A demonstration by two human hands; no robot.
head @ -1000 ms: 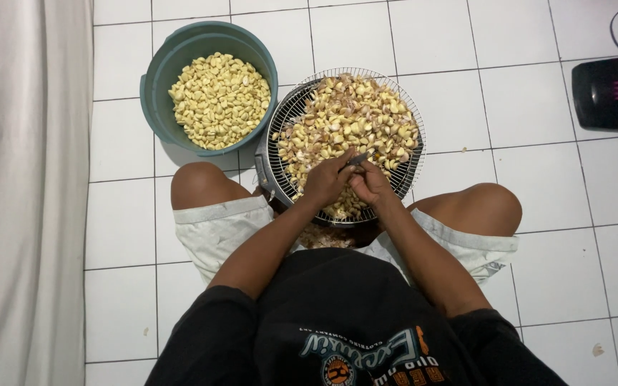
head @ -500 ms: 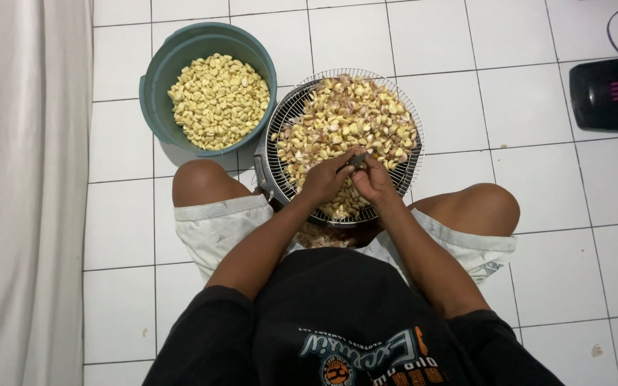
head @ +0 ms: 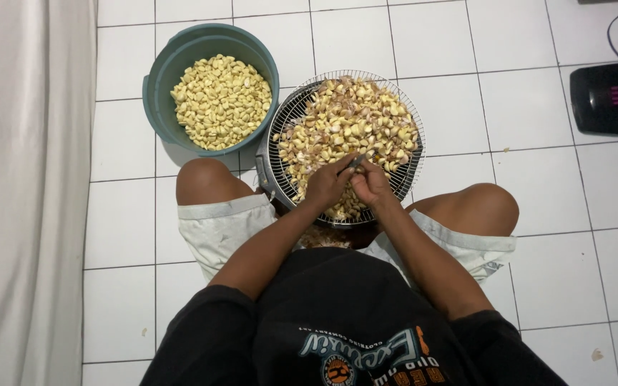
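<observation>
I sit on the tiled floor with a round wire tray point(head: 415, 121) of unpeeled garlic cloves point(head: 348, 121) between my knees. Both hands meet over its near edge. My left hand point(head: 327, 186) pinches a clove, mostly hidden by the fingers. My right hand point(head: 372, 184) grips a small knife point(head: 356, 161), whose blade points up and away between the two hands. A teal bucket point(head: 157, 82) of pale peeled cloves point(head: 219, 100) stands to the left of the tray, touching it.
A white cloth or curtain point(head: 23, 179) hangs along the left side. A black box-shaped device point(head: 609, 99) with a cable sits on the tiles at the far right. My bare knees point(head: 205, 179) flank the tray. White floor tiles lie all around.
My hands have stayed over the tray's near edge with small finger movements. The knife blade now shows more clearly between them.
</observation>
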